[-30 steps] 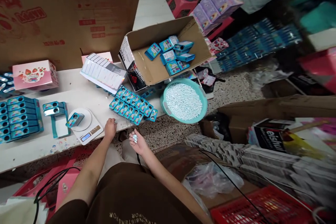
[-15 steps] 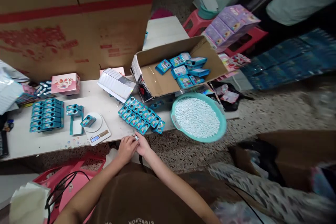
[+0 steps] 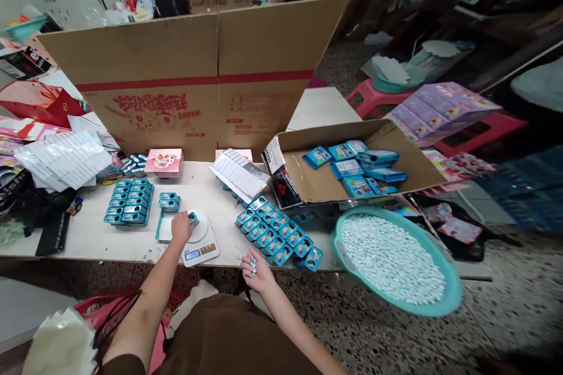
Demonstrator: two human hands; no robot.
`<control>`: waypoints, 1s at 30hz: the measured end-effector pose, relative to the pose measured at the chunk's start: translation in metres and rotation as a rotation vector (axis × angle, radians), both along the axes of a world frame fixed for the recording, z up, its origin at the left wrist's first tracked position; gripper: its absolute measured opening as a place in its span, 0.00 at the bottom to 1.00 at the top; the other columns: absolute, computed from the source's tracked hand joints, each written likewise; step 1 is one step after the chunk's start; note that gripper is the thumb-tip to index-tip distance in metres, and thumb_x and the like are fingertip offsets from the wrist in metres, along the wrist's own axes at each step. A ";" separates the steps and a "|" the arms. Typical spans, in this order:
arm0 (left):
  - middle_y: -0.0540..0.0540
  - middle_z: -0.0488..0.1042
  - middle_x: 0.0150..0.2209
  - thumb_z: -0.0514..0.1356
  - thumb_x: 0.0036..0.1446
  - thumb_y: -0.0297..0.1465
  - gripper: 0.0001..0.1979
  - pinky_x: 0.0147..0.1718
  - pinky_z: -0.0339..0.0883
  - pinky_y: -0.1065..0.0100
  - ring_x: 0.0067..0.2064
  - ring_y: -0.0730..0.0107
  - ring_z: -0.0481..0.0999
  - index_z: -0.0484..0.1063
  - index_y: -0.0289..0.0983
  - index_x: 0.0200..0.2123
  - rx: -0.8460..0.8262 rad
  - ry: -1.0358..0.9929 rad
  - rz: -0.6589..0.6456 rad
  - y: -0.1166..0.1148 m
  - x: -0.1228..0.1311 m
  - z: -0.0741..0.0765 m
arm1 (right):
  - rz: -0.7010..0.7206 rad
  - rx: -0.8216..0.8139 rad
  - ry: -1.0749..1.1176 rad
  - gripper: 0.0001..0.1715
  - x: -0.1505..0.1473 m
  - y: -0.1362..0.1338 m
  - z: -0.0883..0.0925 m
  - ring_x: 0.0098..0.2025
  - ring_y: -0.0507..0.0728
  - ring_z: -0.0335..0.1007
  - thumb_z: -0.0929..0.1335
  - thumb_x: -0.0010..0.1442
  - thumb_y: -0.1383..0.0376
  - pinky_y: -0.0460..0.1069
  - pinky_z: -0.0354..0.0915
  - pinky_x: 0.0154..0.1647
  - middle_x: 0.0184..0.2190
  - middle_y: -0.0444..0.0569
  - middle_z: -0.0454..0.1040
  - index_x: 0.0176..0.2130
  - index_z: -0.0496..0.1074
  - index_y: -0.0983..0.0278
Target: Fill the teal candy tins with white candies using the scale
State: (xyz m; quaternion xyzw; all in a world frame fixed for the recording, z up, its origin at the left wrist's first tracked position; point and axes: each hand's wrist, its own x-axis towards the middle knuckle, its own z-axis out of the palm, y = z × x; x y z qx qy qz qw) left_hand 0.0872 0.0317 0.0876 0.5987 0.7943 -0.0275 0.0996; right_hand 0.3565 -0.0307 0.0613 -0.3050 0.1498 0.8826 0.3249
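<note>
Mints [image 3: 253, 266], seemingly, lie in right hand [image 3: 258, 273]; left hand [image 3: 182, 228] touches a tin [image 3: 192, 218].

White bench [image 3: 88, 241] bearing a digital scale [image 3: 201, 242], rows of blue tins [image 3: 277, 234], a pink box [image 3: 164, 163], white printed sheets [image 3: 240, 174], and an open cardboard carton [image 3: 308, 179] at its rear edge.

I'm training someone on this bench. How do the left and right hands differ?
The left hand reaches over the digital scale, fingers near a blue tin on its pan, while the right hand is off the scale, at the table's front edge, cupping small white pieces. The left shows its back; the right is palm-up. Both are bare.
</note>
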 end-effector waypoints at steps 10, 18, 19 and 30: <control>0.43 0.70 0.48 0.54 0.49 0.21 0.22 0.50 0.60 0.64 0.53 0.60 0.65 0.67 0.39 0.49 0.060 -0.097 -0.205 -0.017 -0.112 0.014 | -0.150 -0.088 -0.047 0.19 -0.036 -0.007 -0.018 0.12 0.43 0.48 0.66 0.57 0.64 0.39 0.39 0.10 0.14 0.37 0.58 0.20 0.55 0.63; 0.42 0.67 0.50 0.51 0.50 0.20 0.24 0.48 0.62 0.65 0.54 0.60 0.64 0.67 0.40 0.50 -0.062 -0.092 -0.239 0.011 -0.144 -0.013 | -0.207 -0.084 -0.072 0.18 -0.053 -0.005 -0.015 0.13 0.44 0.50 0.66 0.58 0.64 0.40 0.41 0.10 0.15 0.38 0.60 0.21 0.56 0.63; 0.42 0.66 0.51 0.51 0.51 0.20 0.24 0.47 0.62 0.65 0.53 0.61 0.64 0.66 0.40 0.51 -0.073 -0.080 -0.229 0.014 -0.143 -0.017 | -0.212 -0.072 -0.078 0.18 -0.052 -0.006 -0.015 0.13 0.44 0.50 0.66 0.58 0.64 0.40 0.41 0.10 0.15 0.38 0.61 0.21 0.56 0.63; 0.39 0.65 0.49 0.53 0.53 0.26 0.22 0.46 0.64 0.62 0.52 0.57 0.64 0.65 0.39 0.53 -0.025 -0.083 -0.322 0.026 -0.147 -0.036 | -0.283 -0.124 -0.167 0.18 -0.041 -0.006 -0.005 0.13 0.44 0.50 0.64 0.59 0.66 0.40 0.40 0.10 0.15 0.38 0.61 0.20 0.56 0.63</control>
